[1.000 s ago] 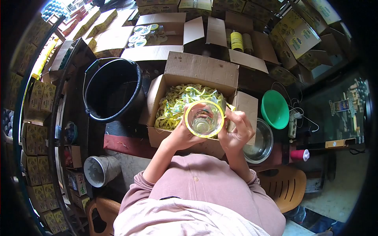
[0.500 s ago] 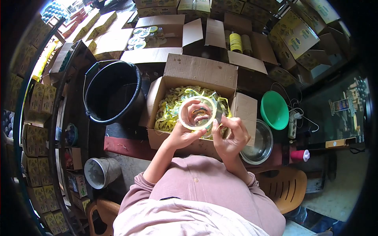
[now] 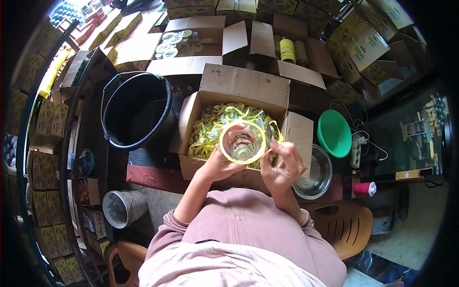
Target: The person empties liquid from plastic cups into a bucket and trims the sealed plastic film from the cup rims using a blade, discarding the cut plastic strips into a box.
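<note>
My left hand (image 3: 221, 161) is wrapped around a clear plastic cup (image 3: 243, 149), its fingers showing through the wall. The cup's round mouth, edged in yellow, faces up toward me. Close by the right side of that rim, my right hand (image 3: 283, 167) is closed in a pinch. A narrow dark blade (image 3: 268, 130) sticks up from its fingertips; its handle is hidden. A thin yellow bit also shows at the fingers. Under both hands stands an open cardboard box (image 3: 244, 86) heaped with yellow and clear plastic strips (image 3: 208, 129).
A black bucket (image 3: 107, 122) stands left of the box. To the right are a green bowl (image 3: 333, 134), a clear basin (image 3: 322, 179), a power strip (image 3: 355, 155) and a pink thread spool (image 3: 364, 189). Behind, open cartons hold lidded cups (image 3: 169, 45) and a yellow roll (image 3: 287, 50).
The cup has tipped so its mouth faces me more squarely, and it has shifted slightly down and right. My right hand has moved a little right, still pinching.
</note>
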The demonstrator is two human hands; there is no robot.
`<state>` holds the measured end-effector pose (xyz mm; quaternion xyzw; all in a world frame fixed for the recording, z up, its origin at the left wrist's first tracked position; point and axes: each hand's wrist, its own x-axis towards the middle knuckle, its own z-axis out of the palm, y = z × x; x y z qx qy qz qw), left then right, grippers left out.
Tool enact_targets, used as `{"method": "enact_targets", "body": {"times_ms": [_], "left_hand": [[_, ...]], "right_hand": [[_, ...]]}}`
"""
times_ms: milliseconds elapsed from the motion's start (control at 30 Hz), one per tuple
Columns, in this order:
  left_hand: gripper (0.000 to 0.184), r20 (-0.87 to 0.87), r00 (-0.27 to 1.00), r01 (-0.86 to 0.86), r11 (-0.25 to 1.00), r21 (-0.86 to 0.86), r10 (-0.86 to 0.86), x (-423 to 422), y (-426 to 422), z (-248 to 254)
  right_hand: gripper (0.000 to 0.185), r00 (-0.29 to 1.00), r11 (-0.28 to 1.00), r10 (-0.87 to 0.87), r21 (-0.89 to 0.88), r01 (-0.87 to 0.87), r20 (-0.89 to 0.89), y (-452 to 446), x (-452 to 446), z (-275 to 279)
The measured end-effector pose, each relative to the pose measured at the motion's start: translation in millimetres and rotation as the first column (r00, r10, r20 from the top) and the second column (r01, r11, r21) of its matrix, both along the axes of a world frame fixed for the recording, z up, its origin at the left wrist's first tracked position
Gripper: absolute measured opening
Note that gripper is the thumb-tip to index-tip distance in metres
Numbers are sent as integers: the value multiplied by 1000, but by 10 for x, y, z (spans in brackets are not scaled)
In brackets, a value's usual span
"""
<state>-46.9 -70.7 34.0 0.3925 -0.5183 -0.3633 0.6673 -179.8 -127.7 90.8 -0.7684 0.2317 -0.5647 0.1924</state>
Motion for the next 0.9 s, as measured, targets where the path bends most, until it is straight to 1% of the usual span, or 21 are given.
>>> {"method": "enact_targets", "body": {"times_ms": [33, 100, 133, 233, 300, 333, 400, 433, 467, 567, 667, 800, 900], "left_hand": [[73, -57, 998, 3, 1000, -18, -4, -13, -10, 13], [71, -7, 1000, -21, 1000, 1, 21, -3, 5, 84], [70, 17, 999, -34, 999, 11, 33, 1, 11, 103], [68, -2, 1000, -15, 998, 59, 15, 5, 17, 33], [67, 136, 991, -25, 998, 66, 16, 47, 28, 13], [67, 204, 979, -34, 997, 67, 20, 62, 31, 11], [67, 142, 989, -33, 998, 45, 26, 14, 50, 47], [67, 110, 994, -32, 999, 34, 28, -6, 59, 57], [69, 123, 992, -18, 999, 27, 14, 11, 56, 47], [72, -51, 998, 48, 993, 108, -43, 7, 65, 49], [75, 42, 998, 41, 996, 84, -44, 47, 53, 16], [77, 195, 978, 72, 997, 20, -74, 25, 53, 60], [77, 111, 989, 93, 995, 20, -94, 21, 45, 72]], "right_hand": [[19, 1000, 1000, -2, 20, 2, -2, 20, 5, -27], [19, 1000, 998, -6, 60, 6, -7, 65, 8, -77], [19, 1000, 999, -7, 50, 7, -6, 55, 9, -72], [18, 1000, 999, -6, 51, 6, -1, 46, -4, -53], [18, 1000, 996, 12, 84, -13, 8, 45, -7, -35], [18, 1000, 998, 4, 61, -4, 1, 27, -7, -30], [19, 1000, 1000, -12, 18, 12, -10, -12, -7, -24], [19, 1000, 999, 10, 41, -10, -4, -15, -6, -14], [20, 1000, 997, 31, 64, -31, 3, -18, -8, 5], [21, 998, 992, 67, 107, -68, 8, -9, -23, -13], [21, 997, 990, 78, 115, -78, 4, 1, -46, -29], [22, 998, 989, 65, 132, -67, 16, -38, -62, -71], [24, 994, 983, 105, 147, -106, 21, -66, -71, -46]]}}
